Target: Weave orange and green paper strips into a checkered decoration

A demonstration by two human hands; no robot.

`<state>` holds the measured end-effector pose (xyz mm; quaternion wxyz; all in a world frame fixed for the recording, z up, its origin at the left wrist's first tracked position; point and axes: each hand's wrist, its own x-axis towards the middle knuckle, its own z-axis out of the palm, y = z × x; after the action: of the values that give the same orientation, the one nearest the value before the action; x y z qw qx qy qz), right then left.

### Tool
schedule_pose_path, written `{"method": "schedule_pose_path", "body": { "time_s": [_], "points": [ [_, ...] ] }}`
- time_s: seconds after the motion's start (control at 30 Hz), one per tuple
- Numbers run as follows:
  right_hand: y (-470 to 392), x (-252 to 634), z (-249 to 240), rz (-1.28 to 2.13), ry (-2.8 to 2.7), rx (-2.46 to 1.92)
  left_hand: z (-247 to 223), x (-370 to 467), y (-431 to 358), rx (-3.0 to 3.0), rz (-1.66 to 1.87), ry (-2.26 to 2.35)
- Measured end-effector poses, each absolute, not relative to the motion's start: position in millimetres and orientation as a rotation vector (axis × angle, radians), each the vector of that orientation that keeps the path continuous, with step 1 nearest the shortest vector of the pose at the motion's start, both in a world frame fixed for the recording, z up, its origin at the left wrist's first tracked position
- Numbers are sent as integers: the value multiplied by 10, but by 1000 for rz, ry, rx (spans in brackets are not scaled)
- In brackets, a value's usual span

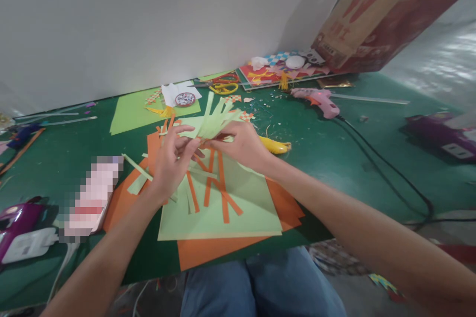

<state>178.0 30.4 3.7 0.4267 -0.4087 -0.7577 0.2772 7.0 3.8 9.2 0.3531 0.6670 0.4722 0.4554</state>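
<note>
Both my hands meet above the middle of a paper pile. My right hand point(241, 141) pinches the lower end of a bunch of light green paper strips point(217, 119), whose free ends fan upward. On the bunch's other side my left hand point(176, 153) has its thumb and finger closed at the same lower end. Where the fingertips meet, detail is hard to make out. Beneath lie light green sheets point(256, 208) with loose orange paper strips point(225, 203) across them. Orange sheets point(208, 252) stick out from under the green ones.
A pink glue gun point(316, 101) with its cord lies at right, beyond a yellow banana-shaped thing point(277, 146). Yellow-handled scissors point(225, 89) rest at the back beside a round patterned disc point(185, 99). A phone point(92, 193) is at left; a paper bag point(357, 20) stands back right.
</note>
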Motion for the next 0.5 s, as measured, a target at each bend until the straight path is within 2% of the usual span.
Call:
{"method": "schedule_pose_path", "body": {
  "time_s": [0.1,0.27,0.4,0.5],
  "points": [
    [321,1803,-10,162,-2046,-815,106,64,80,1392,1064,1166],
    [369,1843,-55,-324,-2171,-711,139,51,112,1220,1095,1132],
    [389,1870,-49,-314,-2181,-770,151,56,106,1265,1151,1179],
    [416,1895,-40,-156,-2077,-938,145,52,104,1341,1208,1219]
  ]
}}
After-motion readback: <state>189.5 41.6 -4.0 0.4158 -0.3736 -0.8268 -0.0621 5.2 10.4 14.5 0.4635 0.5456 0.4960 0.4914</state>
